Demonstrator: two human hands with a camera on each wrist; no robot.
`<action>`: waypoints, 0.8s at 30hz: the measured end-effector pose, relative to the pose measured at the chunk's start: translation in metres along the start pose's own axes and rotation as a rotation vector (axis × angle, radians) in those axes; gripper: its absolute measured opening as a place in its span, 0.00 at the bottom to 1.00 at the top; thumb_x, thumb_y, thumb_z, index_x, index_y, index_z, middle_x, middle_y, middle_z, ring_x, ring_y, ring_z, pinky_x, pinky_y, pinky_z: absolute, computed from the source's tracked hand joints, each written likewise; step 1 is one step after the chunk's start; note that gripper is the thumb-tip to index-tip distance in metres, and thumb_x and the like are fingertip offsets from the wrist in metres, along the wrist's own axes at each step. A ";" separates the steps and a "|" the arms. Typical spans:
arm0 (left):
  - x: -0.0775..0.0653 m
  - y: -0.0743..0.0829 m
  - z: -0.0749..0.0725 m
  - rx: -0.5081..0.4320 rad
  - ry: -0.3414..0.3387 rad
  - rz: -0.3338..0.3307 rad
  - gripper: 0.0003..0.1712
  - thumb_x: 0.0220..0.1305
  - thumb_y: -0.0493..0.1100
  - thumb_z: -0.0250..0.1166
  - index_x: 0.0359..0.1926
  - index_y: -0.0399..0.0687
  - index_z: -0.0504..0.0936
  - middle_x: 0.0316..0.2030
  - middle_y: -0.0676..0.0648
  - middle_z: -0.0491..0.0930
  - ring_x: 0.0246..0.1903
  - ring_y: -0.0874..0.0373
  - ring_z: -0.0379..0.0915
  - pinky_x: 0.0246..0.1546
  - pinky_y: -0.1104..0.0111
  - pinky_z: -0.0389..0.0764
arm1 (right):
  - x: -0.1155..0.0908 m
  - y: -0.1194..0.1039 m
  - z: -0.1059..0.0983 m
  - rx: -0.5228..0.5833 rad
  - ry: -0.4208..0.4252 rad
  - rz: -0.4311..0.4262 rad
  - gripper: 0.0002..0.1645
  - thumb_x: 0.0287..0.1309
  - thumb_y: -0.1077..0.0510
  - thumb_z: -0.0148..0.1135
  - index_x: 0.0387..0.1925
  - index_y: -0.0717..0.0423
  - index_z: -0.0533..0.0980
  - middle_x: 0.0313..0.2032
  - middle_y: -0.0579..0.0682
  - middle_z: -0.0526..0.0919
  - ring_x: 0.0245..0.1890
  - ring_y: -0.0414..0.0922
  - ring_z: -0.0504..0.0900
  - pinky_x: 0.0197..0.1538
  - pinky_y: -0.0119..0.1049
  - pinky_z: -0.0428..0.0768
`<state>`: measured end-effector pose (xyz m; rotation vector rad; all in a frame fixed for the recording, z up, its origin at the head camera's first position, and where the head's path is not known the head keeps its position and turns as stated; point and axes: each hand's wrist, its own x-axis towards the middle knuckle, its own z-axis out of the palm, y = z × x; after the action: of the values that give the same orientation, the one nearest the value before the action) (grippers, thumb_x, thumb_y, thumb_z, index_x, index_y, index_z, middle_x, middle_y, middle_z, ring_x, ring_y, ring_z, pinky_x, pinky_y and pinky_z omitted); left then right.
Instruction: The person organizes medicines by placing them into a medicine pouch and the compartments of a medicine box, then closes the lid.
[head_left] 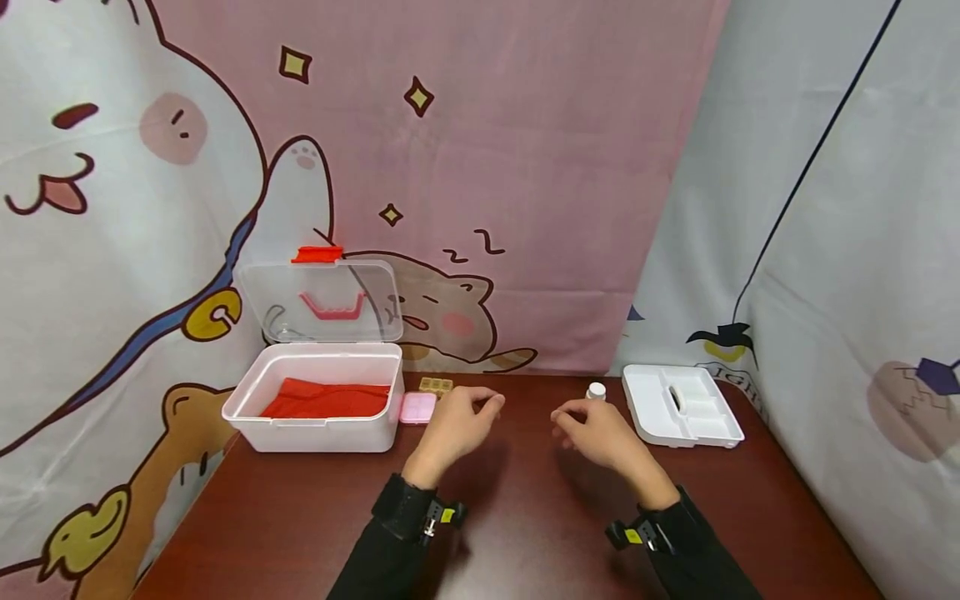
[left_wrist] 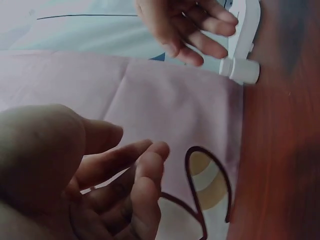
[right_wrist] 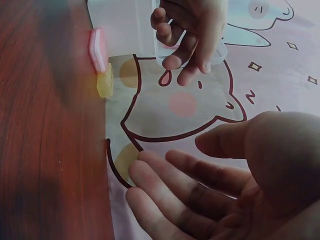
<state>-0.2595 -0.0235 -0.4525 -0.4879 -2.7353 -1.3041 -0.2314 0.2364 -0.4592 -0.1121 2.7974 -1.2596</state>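
Note:
Both hands hover over the dark red-brown table, a gap between them. My left hand (head_left: pixel 459 423) holds nothing; its fingers are loosely bent, as the left wrist view shows. It is nearest to a pink square case (head_left: pixel 417 407) and a yellow segmented piece (head_left: pixel 436 386). Loosely curved and holding nothing too, my right hand (head_left: pixel 600 433) is in front of a small white bottle (head_left: pixel 596 391), partly hiding it. In the left wrist view the bottle (left_wrist: pixel 245 70) stands apart from the fingers.
At the left stands a white box (head_left: pixel 322 440) with red cloth (head_left: pixel 326 400) inside and its clear lid (head_left: pixel 322 300) raised. A white compartment tray (head_left: pixel 686 408) lies at the right. A patterned curtain (head_left: pixel 525 167) hangs behind the table (head_left: pixel 525 533).

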 end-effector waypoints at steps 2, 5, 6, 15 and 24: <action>0.000 -0.001 0.005 0.006 -0.011 -0.003 0.16 0.81 0.53 0.64 0.51 0.51 0.94 0.37 0.52 0.94 0.40 0.57 0.86 0.49 0.54 0.86 | 0.001 0.002 0.000 -0.007 0.000 0.010 0.15 0.80 0.51 0.63 0.53 0.55 0.89 0.39 0.52 0.95 0.34 0.48 0.92 0.38 0.39 0.83; 0.000 -0.007 0.015 0.018 -0.040 -0.012 0.16 0.80 0.54 0.65 0.53 0.52 0.94 0.41 0.53 0.94 0.39 0.58 0.84 0.48 0.56 0.85 | 0.001 0.008 0.003 -0.033 -0.004 0.031 0.15 0.79 0.50 0.64 0.52 0.54 0.89 0.36 0.49 0.94 0.32 0.44 0.90 0.37 0.38 0.81; 0.000 -0.009 0.018 0.020 -0.054 -0.013 0.17 0.80 0.54 0.65 0.54 0.52 0.94 0.42 0.52 0.94 0.37 0.58 0.83 0.47 0.57 0.85 | 0.001 0.011 0.004 -0.042 -0.002 0.037 0.15 0.79 0.50 0.64 0.52 0.54 0.89 0.36 0.48 0.94 0.31 0.43 0.90 0.36 0.38 0.80; 0.000 -0.016 0.034 -0.009 -0.094 0.022 0.16 0.80 0.53 0.66 0.53 0.51 0.94 0.41 0.52 0.92 0.29 0.61 0.76 0.41 0.61 0.81 | 0.000 0.041 -0.023 -0.107 0.069 0.034 0.17 0.79 0.51 0.62 0.52 0.58 0.88 0.33 0.48 0.93 0.28 0.40 0.87 0.32 0.38 0.78; 0.009 0.009 0.068 0.005 -0.145 0.026 0.15 0.80 0.52 0.66 0.53 0.53 0.94 0.41 0.56 0.92 0.36 0.64 0.81 0.44 0.64 0.83 | -0.002 0.088 -0.104 -0.234 0.130 0.166 0.26 0.80 0.47 0.56 0.55 0.66 0.85 0.37 0.56 0.94 0.31 0.40 0.88 0.34 0.38 0.79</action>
<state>-0.2608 0.0359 -0.4873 -0.6400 -2.8364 -1.3053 -0.2428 0.3723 -0.4566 0.1933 2.9813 -0.9329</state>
